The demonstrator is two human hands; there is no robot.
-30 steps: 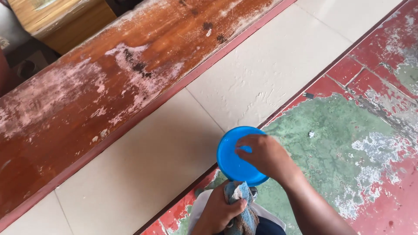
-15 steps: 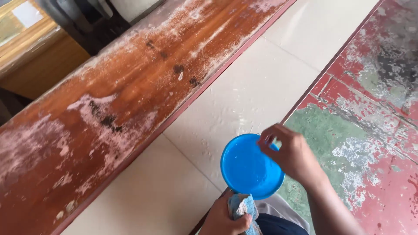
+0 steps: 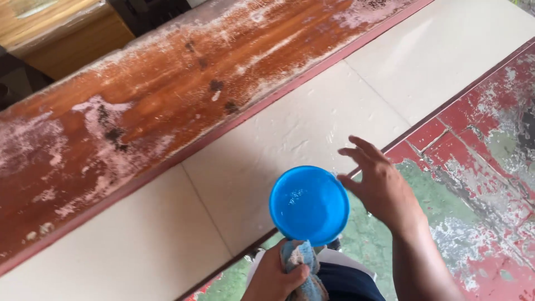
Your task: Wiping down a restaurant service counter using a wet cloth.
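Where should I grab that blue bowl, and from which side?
Take the blue bowl by its right rim, coming from the right: the right hand hovers open beside that edge, and the left hand, gripping a cloth, occupies the near side.

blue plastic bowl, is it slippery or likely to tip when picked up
The blue plastic bowl looks glossy and wet inside, so probably slippery. It seems thin and light, so likely easy to tip. The left hand grips a cloth under it; the right hand is open beside it.

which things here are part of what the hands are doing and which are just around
In hand: blue bowl, blue-grey cloth gripped by the left hand, right hand open beside the bowl's rim.

Just around: worn red-brown wooden bench, pale floor tiles, peeling red and green painted floor, wooden furniture.
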